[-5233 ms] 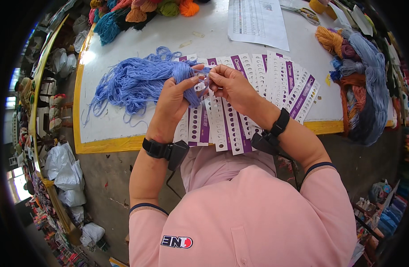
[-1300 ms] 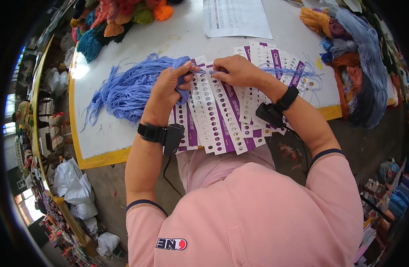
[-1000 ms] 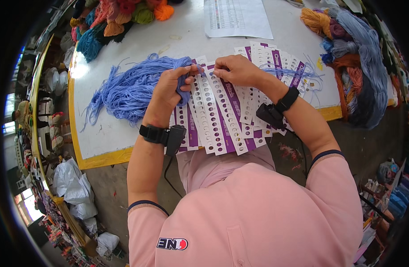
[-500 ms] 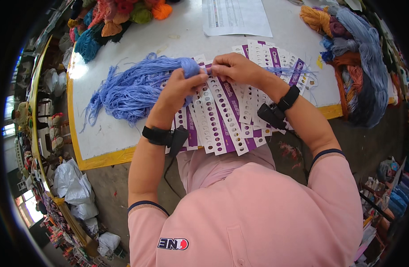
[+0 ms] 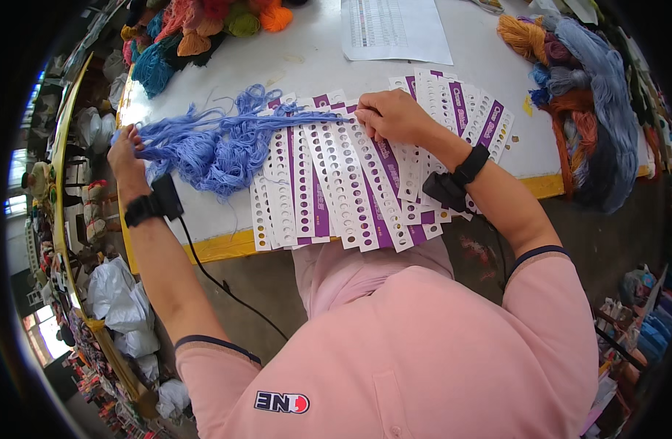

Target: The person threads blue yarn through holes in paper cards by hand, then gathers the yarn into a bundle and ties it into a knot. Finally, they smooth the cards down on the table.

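Note:
A loose heap of light blue thread (image 5: 230,150) lies on the white table, partly over the fanned white and purple cards with rows of punched holes (image 5: 343,183). My left hand (image 5: 127,155) is out at the table's left edge, its fingers closed on the left end of the blue strands. From there the strands run fairly straight to the right across the cards. My right hand (image 5: 394,117) pinches their narrow right end above the upper ends of the cards. Whether those strands pass through a hole there cannot be made out.
Skeins of many colours (image 5: 197,33) are piled at the far left of the table, and more skeins (image 5: 592,95) hang over its right edge. A printed sheet (image 5: 394,33) lies at the back. Yellow tape (image 5: 226,245) borders the table; white bags (image 5: 120,300) stand at left.
My left hand has moved far left from beside my right hand, drawing the blue strands out straight. The strands that lay to the right of my right hand no longer show there.

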{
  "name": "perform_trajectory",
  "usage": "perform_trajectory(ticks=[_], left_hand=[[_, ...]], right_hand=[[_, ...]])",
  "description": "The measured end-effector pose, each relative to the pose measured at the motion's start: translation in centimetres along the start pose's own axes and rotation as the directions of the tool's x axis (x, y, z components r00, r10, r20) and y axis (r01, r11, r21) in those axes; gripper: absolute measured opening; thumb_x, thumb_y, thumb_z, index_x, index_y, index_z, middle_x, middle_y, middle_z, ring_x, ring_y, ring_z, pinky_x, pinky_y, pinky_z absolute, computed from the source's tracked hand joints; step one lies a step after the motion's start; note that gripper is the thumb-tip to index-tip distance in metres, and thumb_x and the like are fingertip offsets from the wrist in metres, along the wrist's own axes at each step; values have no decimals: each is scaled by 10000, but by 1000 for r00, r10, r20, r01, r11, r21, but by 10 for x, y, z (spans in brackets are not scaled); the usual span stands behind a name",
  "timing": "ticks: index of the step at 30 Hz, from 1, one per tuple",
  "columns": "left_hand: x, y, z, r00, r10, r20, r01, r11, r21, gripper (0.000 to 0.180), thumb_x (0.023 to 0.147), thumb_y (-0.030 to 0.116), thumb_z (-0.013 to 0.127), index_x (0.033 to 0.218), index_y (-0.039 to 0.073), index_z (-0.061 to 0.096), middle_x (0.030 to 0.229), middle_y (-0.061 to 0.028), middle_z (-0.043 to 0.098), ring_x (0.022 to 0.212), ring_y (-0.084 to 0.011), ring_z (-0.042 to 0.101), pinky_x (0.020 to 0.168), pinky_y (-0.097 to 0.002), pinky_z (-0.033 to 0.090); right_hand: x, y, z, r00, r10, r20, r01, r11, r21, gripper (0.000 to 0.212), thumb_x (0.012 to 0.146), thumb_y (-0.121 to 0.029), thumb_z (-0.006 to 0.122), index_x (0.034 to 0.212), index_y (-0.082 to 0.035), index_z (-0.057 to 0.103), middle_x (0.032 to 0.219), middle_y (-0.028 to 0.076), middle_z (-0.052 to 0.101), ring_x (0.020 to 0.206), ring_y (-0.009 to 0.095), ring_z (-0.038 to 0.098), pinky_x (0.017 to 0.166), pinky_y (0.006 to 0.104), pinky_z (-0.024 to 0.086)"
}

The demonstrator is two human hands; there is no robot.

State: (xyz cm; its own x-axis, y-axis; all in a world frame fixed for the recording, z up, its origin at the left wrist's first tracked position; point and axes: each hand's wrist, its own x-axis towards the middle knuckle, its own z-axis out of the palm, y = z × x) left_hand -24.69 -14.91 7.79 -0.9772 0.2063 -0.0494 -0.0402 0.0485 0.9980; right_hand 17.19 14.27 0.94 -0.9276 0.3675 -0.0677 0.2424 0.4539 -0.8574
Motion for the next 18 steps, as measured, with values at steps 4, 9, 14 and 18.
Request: perform_trajectory(ticks=[4,9,14,18], left_hand=[[-162,-20,145,880,8,475,-61,994,96,214,911,243,617,901,45,699,564,63,453,486,-19,334,457,-187,211],[-239,-82,169,718,176,673,-376,912,162,177,913,144,625,1044,68,716,827,-75,711,636,-81,581,570,-223,429],[-247,-94,168,446,494,746,-843,513,164,195,851,147,669,1028,78,712,1031,-123,694,802,-247,701,693,-308,532],[-258,-87,170,371,445,815,-913,334,233,250,851,161,664,1083,75,700,1144,-85,670,866,-273,689,739,-326,541]], right_hand=[[-14,30,17,881,-220,-418,147,969,-200,179,882,-195,587,788,-51,638,616,128,631,551,293,631,545,369,487],[20,-4,66,836,-132,-532,118,991,-59,163,892,-165,584,863,-15,640,663,126,638,590,258,630,584,351,487],[-9,-13,29,959,-132,-250,143,989,28,167,888,-116,580,1022,-32,635,900,110,667,776,258,641,705,337,508],[-97,-18,14,944,-328,41,278,721,-635,507,873,-231,619,1352,-120,497,1425,142,424,1358,320,330,1104,477,253]])
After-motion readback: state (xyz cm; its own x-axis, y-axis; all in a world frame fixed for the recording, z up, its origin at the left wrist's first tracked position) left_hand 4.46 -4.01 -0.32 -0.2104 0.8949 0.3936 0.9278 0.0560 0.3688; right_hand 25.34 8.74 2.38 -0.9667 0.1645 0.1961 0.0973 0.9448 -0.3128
